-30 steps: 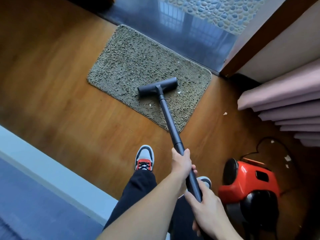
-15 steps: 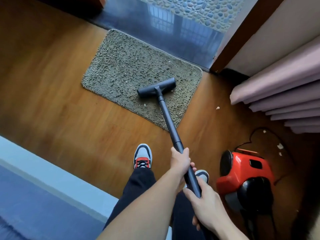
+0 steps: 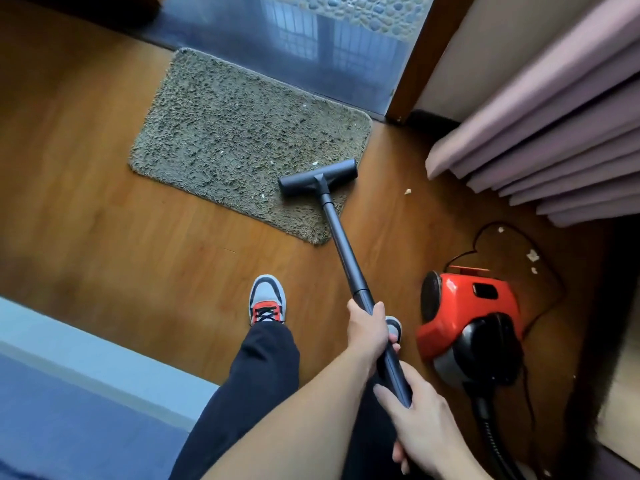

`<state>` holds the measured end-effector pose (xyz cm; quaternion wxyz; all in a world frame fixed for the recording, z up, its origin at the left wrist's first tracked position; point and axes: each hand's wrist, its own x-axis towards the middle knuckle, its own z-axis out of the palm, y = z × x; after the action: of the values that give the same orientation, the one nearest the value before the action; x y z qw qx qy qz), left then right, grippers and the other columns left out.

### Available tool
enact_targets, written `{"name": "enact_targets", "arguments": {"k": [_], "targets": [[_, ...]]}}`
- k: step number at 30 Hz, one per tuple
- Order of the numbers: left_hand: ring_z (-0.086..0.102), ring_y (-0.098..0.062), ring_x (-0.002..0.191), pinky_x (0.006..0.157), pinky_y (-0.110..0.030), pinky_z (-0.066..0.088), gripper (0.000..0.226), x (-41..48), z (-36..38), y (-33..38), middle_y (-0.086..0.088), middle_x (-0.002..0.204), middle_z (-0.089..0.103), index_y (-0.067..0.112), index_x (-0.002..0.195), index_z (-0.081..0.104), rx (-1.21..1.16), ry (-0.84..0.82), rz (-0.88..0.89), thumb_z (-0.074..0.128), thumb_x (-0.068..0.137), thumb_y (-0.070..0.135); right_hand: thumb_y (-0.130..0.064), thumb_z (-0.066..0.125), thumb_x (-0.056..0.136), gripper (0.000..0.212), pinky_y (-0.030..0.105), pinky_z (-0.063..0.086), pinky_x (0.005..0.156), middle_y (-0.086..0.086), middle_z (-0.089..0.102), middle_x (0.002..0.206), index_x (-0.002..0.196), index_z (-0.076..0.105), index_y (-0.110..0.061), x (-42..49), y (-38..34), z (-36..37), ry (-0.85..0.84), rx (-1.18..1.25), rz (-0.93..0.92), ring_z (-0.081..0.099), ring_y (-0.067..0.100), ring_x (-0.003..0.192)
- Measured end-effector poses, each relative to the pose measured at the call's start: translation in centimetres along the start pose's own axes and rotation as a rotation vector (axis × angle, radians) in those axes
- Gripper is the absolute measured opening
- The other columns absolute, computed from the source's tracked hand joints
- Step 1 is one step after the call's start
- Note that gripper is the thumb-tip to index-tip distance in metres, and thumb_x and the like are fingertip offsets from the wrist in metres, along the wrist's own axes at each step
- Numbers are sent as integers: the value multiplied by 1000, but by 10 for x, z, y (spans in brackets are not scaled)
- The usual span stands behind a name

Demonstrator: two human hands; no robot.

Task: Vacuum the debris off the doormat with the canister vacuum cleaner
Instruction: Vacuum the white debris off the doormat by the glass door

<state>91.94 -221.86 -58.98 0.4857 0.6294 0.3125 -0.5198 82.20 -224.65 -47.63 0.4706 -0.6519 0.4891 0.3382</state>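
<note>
Looking down from the head cam, both hands are wrapped around the dark vacuum wand [image 3: 341, 244]. The left hand [image 3: 369, 329] grips it higher up, just below the joint where the tube narrows, fingers closed tight around it. The right hand [image 3: 424, 427] holds the lower end nearer the body, also closed around the tube, thumb lying along the side.

The wand runs up and away to the flat black floor head [image 3: 318, 177], which sits on the near right part of the doormat [image 3: 225, 140], close to that corner. The mat is a shaggy grey-green rectangle lying at an angle on the wooden floor [image 3: 104, 237], with its far edge up against the dark glossy threshold [image 3: 311, 57]. A few pale crumbs [image 3: 262, 195] are dotted in the pile, one just left of the head and one at its far edge.

As for the only real container here, the red canister vacuum [image 3: 471, 320] sits on the floor to the right of the wand, well apart from the mat, with a black hose [image 3: 491, 434] coming off its near end. Can't tell what's inside it, the body isn't see-through.

More pale scraps [image 3: 532, 255] lie on the floor beyond the canister, plus one bit [image 3: 407, 191] between the mat and the pink curtain [image 3: 554, 140]. One sneaker [image 3: 267, 301] is planted on the wood below the mat.
</note>
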Motion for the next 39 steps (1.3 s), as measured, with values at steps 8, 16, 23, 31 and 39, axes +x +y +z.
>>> {"name": "enact_targets", "arguments": {"k": [8,16,23,31,39], "targets": [[48,-10,43,43,-24,47,27,26,-5,62,-8,78,49,16,122,39,6,44,53,47,100,28,-31,53,101,21,29,51,39,15,69,72,121,50,-25,29,-55,-8,-14,77,-103,61,17,35],[48,-11,43,45,-26,47,29,50,-19,118,-6,74,48,12,122,39,39,44,98,50,100,26,-32,54,101,16,38,60,46,16,70,76,113,50,-23,54,-110,-5,7,81,-120,67,21,44],[47,-11,45,42,-24,47,23,34,-18,113,-6,75,46,13,119,40,22,26,49,48,101,25,-31,55,101,17,38,60,45,14,70,77,116,49,-25,42,-105,-9,-25,54,-105,67,23,44],[49,-6,43,43,-23,48,27,1,-14,53,-8,80,49,22,126,37,-21,18,-33,47,102,29,-40,56,98,50,26,54,45,13,71,91,144,39,-38,7,-57,-9,-51,25,4,68,17,44],[50,-11,45,44,-24,48,30,31,-13,83,-8,79,51,18,126,37,22,97,24,47,100,29,-33,53,102,19,29,53,41,11,68,70,120,49,-28,31,-88,-14,-67,95,-56,62,18,37]]}}
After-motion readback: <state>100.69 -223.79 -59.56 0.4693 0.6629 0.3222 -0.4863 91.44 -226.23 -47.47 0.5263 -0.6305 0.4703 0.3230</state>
